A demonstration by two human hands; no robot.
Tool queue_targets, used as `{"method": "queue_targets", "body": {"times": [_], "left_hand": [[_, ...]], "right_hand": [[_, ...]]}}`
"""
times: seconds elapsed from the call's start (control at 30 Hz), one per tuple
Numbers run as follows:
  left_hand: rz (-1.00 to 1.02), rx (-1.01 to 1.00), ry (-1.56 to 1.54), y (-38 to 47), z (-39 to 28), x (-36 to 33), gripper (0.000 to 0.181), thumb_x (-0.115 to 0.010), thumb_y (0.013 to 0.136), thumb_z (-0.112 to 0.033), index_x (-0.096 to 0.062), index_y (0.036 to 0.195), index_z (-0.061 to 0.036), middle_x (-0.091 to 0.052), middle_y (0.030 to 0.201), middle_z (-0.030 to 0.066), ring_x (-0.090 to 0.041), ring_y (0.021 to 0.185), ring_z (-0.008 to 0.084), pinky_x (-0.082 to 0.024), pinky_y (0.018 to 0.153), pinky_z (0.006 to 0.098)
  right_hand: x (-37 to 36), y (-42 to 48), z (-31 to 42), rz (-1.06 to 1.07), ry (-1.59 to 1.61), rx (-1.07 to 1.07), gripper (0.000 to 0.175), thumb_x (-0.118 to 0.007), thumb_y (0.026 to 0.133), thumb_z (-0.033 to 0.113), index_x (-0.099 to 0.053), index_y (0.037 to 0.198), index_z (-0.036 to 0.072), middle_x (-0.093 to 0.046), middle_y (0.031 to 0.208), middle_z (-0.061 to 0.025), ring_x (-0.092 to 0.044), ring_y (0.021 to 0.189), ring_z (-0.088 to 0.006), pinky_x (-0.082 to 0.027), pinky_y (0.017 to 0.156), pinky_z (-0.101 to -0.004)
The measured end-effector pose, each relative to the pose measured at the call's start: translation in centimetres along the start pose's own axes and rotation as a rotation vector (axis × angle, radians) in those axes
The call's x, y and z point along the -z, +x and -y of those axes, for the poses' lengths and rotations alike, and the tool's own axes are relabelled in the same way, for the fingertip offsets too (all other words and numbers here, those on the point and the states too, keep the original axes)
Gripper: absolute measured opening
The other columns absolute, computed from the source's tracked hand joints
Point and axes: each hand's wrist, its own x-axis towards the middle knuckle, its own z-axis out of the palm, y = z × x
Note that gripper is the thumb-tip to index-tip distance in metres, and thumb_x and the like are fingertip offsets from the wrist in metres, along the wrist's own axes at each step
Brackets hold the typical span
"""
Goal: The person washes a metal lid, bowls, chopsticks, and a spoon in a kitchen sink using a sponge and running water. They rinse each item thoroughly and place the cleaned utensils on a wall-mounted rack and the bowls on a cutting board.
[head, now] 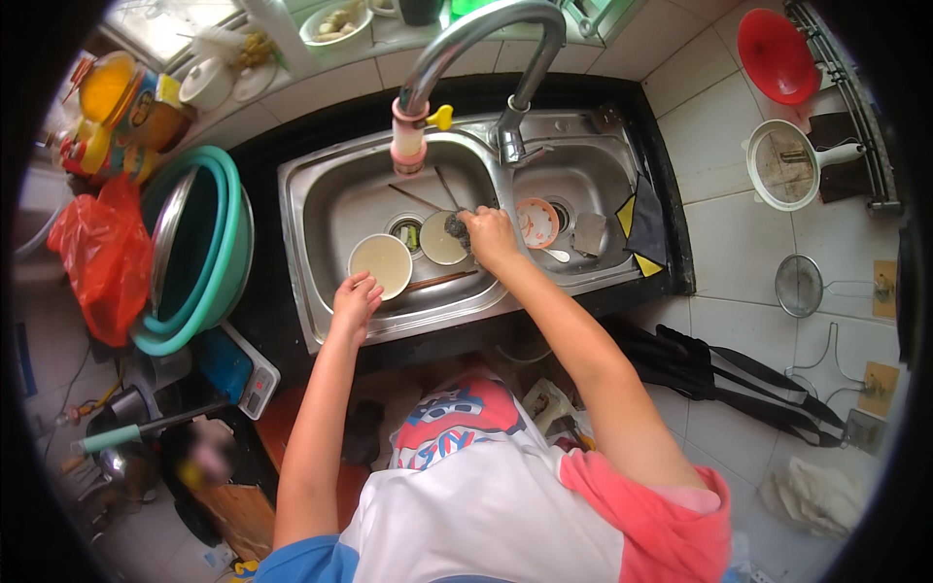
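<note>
In the left basin of a steel sink point(342, 197), my left hand point(357, 302) touches the near rim of a bowl point(380, 264) of cloudy liquid; whether its fingers grip the rim I cannot tell. My right hand point(490, 232) grips a dark metal scouring pad point(458, 230) over the right edge of a second bowl point(439, 239) of cloudy liquid. Chopsticks point(443, 280) lie near the front wall, and two thin dark sticks point(414, 195) lie farther back. Something green rests in the drain point(408, 233). The smaller basin holds an orange-rimmed bowl point(538, 223), a white spoon point(557, 255) and a grey cloth or pad point(589, 234).
A chrome faucet point(481, 22) with a pink filter nozzle point(408, 146) arches over the basin. Green basins point(232, 240) and a red plastic bag point(106, 262) stand left, near a kitchen scale point(251, 379). A black-and-yellow cloth point(647, 226) hangs over the right sink edge.
</note>
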Motion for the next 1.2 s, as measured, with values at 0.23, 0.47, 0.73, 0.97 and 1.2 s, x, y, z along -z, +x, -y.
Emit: {"method": "queue_targets", "body": {"times": [0.23, 0.47, 0.73, 0.97, 1.2], "left_hand": [[-0.487, -0.357, 0.624, 6.7, 2.3, 1.3, 0.052, -0.062, 0.078, -0.017, -0.047, 0.122, 0.0073, -0.054, 0.12, 0.0231, -0.054, 0.11, 0.0319, -0.04, 0.096, 0.0343], [-0.349, 0.133, 0.212, 13.0, 5.3, 2.8, 0.041, -0.048, 0.075, 0.002, -0.053, 0.115, 0.0054, -0.061, 0.108, 0.0211, -0.062, 0.096, 0.0313, -0.049, 0.077, 0.0376], [-0.14, 0.333, 0.327, 13.6, 4.0, 3.5, 0.043, -0.045, 0.075, 0.011, -0.048, 0.117, 0.0055, -0.058, 0.107, 0.0223, -0.062, 0.093, 0.0357, -0.056, 0.068, 0.0477], [0.201, 0.451, -0.184, 11.4, 0.4, 3.2, 0.055, -0.042, 0.073, 0.014, -0.036, 0.126, 0.0037, -0.049, 0.118, 0.025, -0.056, 0.102, 0.0437, -0.054, 0.077, 0.0556], [0.069, 0.316, -0.145, 11.3, -0.5, 2.3, 0.067, -0.057, 0.07, -0.007, -0.031, 0.132, -0.0124, -0.041, 0.122, 0.0214, -0.055, 0.102, 0.0416, -0.054, 0.071, 0.0547]], "right_hand": [[9.8, -0.6, -10.7, -0.357, 0.717, -0.166, 0.026, -0.061, 0.078, 0.01, -0.064, 0.103, 0.003, -0.066, 0.094, -0.0131, -0.063, 0.085, -0.0232, -0.049, 0.075, -0.031], [-3.0, -5.2, -28.0, 0.105, 0.106, -0.643, 0.041, -0.061, 0.079, 0.01, -0.052, 0.119, 0.002, -0.057, 0.113, -0.0217, -0.053, 0.109, -0.0345, -0.042, 0.093, -0.0376], [-7.7, -4.9, -28.4, 0.197, -0.074, -0.781, 0.085, -0.082, 0.055, 0.014, -0.04, 0.128, 0.012, -0.038, 0.129, -0.0195, -0.05, 0.111, -0.0379, -0.043, 0.093, -0.0397], [2.6, -4.1, -22.4, -0.016, 0.056, -0.834, 0.042, -0.064, 0.066, 0.01, -0.06, 0.108, 0.013, -0.063, 0.105, -0.0163, -0.061, 0.096, -0.0328, -0.046, 0.085, -0.0357], [5.5, -2.8, -1.7, 0.171, 1.3, -0.542, 0.043, -0.047, 0.075, -0.007, -0.057, 0.115, 0.007, -0.058, 0.104, -0.0022, -0.051, 0.069, -0.0036, -0.042, 0.06, -0.0175]]}}
